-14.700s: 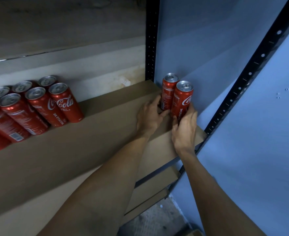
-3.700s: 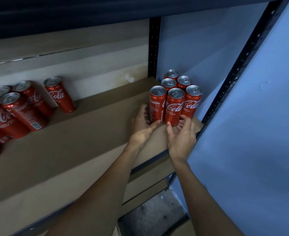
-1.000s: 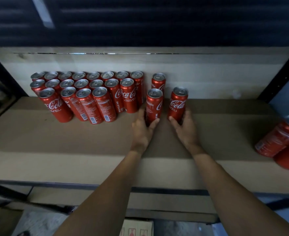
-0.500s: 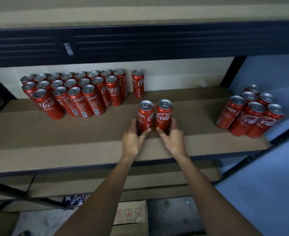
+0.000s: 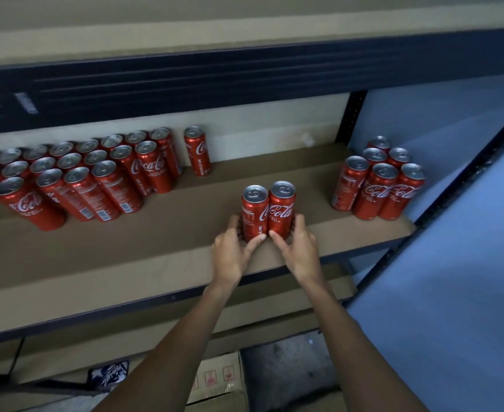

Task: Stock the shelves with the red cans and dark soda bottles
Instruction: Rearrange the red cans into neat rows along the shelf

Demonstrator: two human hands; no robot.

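Note:
Two upright red cans stand side by side near the front middle of the brown shelf [image 5: 155,251]. My left hand [image 5: 232,248] grips the left can [image 5: 253,209] at its base. My right hand [image 5: 296,245] grips the right can [image 5: 282,206] the same way. Several red cans [image 5: 75,176] are packed in rows at the shelf's left. A single can [image 5: 197,150] stands by the back wall. Another cluster of several cans [image 5: 378,185] stands at the shelf's right end. No dark bottle shows.
A dark metal beam [image 5: 244,72] of the upper shelf runs overhead. A black upright post [image 5: 458,185] and a blue wall [image 5: 453,263] bound the right side. Cardboard boxes [image 5: 218,382] sit on the floor below, under lower shelf boards.
The two held cans have travelled from beside the left group toward the front middle of the shelf and to the right. The view has swung right, showing the right cluster.

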